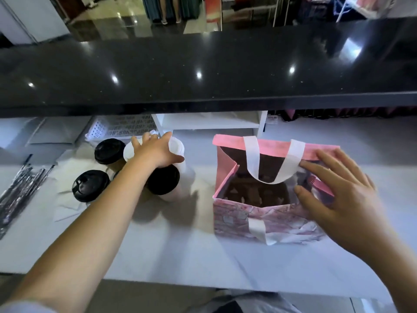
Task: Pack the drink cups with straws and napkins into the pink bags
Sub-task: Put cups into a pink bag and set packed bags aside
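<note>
A pink bag point(228, 213) with white handles stands open on the white worktop, right of centre. My right hand point(338, 195) lies with spread, straight fingers on the bag's right rim, thumb at the opening. To the left is a cluster of cups. My left hand point(155, 152) reaches over them and grips a white-lidded cup point(179, 146) between thumb and forefinger. Another white lid point(128, 153) shows under its fingers. Black-lidded cups stand at the back left point(110, 151), the front left point(90, 185) and just below my left hand point(163, 179). Wrapped straws point(20, 188) lie far left, and white napkins point(67, 204) under the cups.
A glossy black counter point(203, 71) overhangs the back of the worktop. Beneath it sit a white perforated basket point(121, 127) and a small white shelf point(209, 123). More pink bags point(338, 112) are stacked at the back right. The worktop's front edge point(203, 288) runs close to my body.
</note>
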The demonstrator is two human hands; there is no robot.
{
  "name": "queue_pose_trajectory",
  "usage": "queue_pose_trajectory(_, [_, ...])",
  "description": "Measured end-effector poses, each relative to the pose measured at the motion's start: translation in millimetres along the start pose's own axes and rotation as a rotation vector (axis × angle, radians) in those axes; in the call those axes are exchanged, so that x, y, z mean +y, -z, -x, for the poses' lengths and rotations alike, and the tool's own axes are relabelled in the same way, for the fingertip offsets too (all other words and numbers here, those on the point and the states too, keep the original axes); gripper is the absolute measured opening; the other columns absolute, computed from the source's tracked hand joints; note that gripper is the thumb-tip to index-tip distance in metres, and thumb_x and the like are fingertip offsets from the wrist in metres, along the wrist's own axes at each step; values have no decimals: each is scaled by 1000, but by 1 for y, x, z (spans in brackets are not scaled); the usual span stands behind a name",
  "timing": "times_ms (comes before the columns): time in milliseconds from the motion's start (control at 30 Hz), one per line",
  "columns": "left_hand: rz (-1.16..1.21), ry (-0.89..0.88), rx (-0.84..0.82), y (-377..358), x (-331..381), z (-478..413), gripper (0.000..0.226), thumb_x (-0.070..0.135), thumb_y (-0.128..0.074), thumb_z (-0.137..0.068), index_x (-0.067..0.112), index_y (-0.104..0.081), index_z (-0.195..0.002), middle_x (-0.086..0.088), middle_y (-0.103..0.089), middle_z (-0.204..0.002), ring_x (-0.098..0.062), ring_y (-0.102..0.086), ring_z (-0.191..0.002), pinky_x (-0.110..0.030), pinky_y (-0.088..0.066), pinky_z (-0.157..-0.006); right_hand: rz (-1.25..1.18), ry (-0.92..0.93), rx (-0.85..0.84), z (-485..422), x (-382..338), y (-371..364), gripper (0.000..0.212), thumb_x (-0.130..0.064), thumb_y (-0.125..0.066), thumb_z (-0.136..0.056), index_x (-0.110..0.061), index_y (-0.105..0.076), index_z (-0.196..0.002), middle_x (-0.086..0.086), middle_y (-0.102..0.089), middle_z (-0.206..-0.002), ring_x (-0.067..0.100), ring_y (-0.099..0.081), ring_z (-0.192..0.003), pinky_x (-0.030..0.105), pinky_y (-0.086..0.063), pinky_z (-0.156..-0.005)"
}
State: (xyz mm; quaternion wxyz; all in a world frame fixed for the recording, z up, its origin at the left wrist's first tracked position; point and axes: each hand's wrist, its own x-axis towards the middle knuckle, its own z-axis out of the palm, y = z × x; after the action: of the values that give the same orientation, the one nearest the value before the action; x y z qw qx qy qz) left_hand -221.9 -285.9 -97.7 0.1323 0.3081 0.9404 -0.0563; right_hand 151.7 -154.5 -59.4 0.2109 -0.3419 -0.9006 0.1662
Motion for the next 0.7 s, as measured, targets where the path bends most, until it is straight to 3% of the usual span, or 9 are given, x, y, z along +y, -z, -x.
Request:
queue_pose_trajectory(100, [-22,21,-68,-5,3,-17,86,63,-67,-72,36,-28,-143,-17,-32,-155,-35,-22,-145,-63,-4,-116,-42,10,6,0,4,0,55,-55,-49,-81,-24,-68,-123,3,-55,-144,27,-33,-147,57,-35,-109])
queue_pose_trajectory(400, [114,3,124,3,13,-3,79,50,-73,-76,44,-32,-143,-12,-43,-144,-36,-34,-138,-55,-7,-120,-117,29,-6,-4,16,4,52,-57,-46,-82,-26,-69,-117,-1,-54,-145,23,-31,-148,56,-37,-110])
queue_pose_trajectory(467, [240,16,169,9,19,8,82,45,-75,-77,45,-31,-146,-10,-39,-144,-37,-36,-135,-48,-16,-118,-129,51,-37,-8,21,9,52,-57,-46,-82,-27,-69,-118,-2,-54,-145,23,-32,-147,55,-36,-110])
queue_pose_trajectory(567, [645,-33,204,19,20,28,85,29,-78,-79,49,-33,-148,2,-29,-139,-28,-43,-128,-39,-36,-106,-154,65,-62,-9,21,16,50,-57,-49,-82,-30,-68,-119,-7,-54,-142,21,-33,-146,52,-35,-111])
queue_pose_trajectory(700, [899,-92,313,31,26,64,85,21,-77,-81,54,-33,-146,8,-26,-134,-13,-41,-121,-27,-34,-95,-274,81,-58,-17,25,29,38,-45,-63,-81,-30,-71,-116,-22,-55,-129,9,-42,-137,41,-37,-111])
